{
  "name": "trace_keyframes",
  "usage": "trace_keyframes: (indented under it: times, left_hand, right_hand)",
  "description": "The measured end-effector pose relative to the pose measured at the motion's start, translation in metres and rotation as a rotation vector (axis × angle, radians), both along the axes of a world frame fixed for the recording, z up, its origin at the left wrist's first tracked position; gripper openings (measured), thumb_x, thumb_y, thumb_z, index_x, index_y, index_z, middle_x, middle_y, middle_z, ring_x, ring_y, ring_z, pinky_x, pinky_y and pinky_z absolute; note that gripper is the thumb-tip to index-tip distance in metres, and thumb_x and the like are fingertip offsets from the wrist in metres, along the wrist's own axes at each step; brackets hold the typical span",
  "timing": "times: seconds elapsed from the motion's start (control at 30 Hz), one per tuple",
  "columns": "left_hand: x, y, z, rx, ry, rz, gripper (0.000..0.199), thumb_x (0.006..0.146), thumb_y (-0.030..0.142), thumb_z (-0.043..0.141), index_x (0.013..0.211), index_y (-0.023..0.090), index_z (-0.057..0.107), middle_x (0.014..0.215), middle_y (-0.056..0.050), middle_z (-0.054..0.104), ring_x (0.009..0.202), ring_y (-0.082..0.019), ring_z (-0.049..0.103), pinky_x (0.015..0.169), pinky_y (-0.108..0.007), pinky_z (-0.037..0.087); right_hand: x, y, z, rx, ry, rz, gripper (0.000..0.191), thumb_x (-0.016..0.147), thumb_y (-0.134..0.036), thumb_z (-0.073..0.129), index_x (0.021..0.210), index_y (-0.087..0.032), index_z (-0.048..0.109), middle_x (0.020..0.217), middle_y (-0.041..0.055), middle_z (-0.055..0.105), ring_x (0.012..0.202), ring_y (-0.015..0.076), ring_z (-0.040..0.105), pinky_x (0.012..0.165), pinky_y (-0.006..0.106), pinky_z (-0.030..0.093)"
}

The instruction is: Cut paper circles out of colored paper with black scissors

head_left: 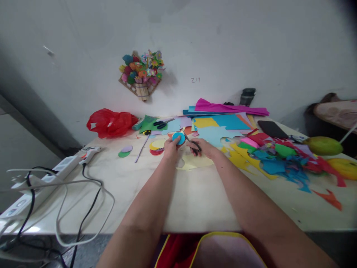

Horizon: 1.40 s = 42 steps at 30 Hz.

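Over the middle of the table, my left hand [171, 147] pinches a round blue paper disc [179, 138], thumb on its face. My right hand [203, 147] has its fingers through the dark handles of a pair of scissors [196, 146], whose blades point up and left beside the disc's right edge. Whether the blades touch the paper I cannot tell. Beneath my hands lies a pale yellow sheet [195, 162]. Just left of my left hand are overlapping yellow and red discs [156, 147]. Farther left lie a purple and a green disc [125, 152].
Paper scraps [287, 160] are heaped on the right, near green-yellow fruit [322, 145]. Coloured sheets [220, 123] lie at the back, with second scissors [161, 124] and a red plastic bag [110, 123] to their left. A power strip [61, 167] with loose cables runs along the left edge.
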<state>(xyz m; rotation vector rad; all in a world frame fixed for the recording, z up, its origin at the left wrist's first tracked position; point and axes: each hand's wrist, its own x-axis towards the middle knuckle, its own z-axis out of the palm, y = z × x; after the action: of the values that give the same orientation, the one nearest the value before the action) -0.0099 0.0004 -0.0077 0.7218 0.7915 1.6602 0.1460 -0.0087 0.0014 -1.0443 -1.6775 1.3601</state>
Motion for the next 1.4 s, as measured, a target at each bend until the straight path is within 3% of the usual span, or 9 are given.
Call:
trace_keyframes:
  times: [0.6,0.83,1.07,1.4]
  left_hand:
    - [-0.0029,0.0067,-0.0083,0.044,0.044,-0.022,0.031,0.051,0.030,0.087,0.068,0.014,0.066,0.067,-0.003,0.067,0.068,-0.017,0.064,0.076,-0.035,0.054]
    - [-0.0027,0.0070,-0.0083,0.047,0.021,-0.023,0.036,0.047,0.030,0.089,0.068,0.012,0.068,0.068,-0.005,0.068,0.066,-0.016,0.064,0.076,-0.035,0.055]
    - [-0.0006,0.0057,-0.0067,0.037,0.021,-0.002,0.028,0.053,0.027,0.086,0.069,0.013,0.067,0.069,-0.003,0.067,0.065,-0.016,0.064,0.076,-0.035,0.054]
    - [-0.0002,0.0058,-0.0066,0.031,-0.003,0.005,0.035,0.046,0.029,0.090,0.067,0.014,0.067,0.069,-0.003,0.069,0.065,-0.015,0.064,0.078,-0.035,0.056]
  right_hand:
    - [-0.0025,0.0040,-0.0036,0.029,-0.018,-0.011,0.031,0.080,-0.042,0.069,0.070,-0.018,0.053,0.054,-0.0032,0.057,0.038,0.0070,0.051,0.030,0.017,0.029]
    - [-0.0043,-0.0008,0.0023,-0.001,-0.012,-0.020,0.026,0.080,-0.037,0.068,0.070,-0.018,0.053,0.053,-0.0034,0.057,0.038,0.0076,0.052,0.029,0.016,0.029]
    - [-0.0046,-0.0001,0.0008,-0.001,-0.007,-0.023,0.026,0.078,-0.037,0.069,0.068,-0.018,0.052,0.052,-0.0038,0.056,0.037,0.0079,0.051,0.029,0.017,0.028]
    - [-0.0067,-0.0030,0.0048,-0.029,-0.025,-0.044,0.023,0.078,-0.032,0.068,0.069,-0.018,0.052,0.051,-0.0042,0.055,0.037,0.0076,0.050,0.029,0.017,0.027]
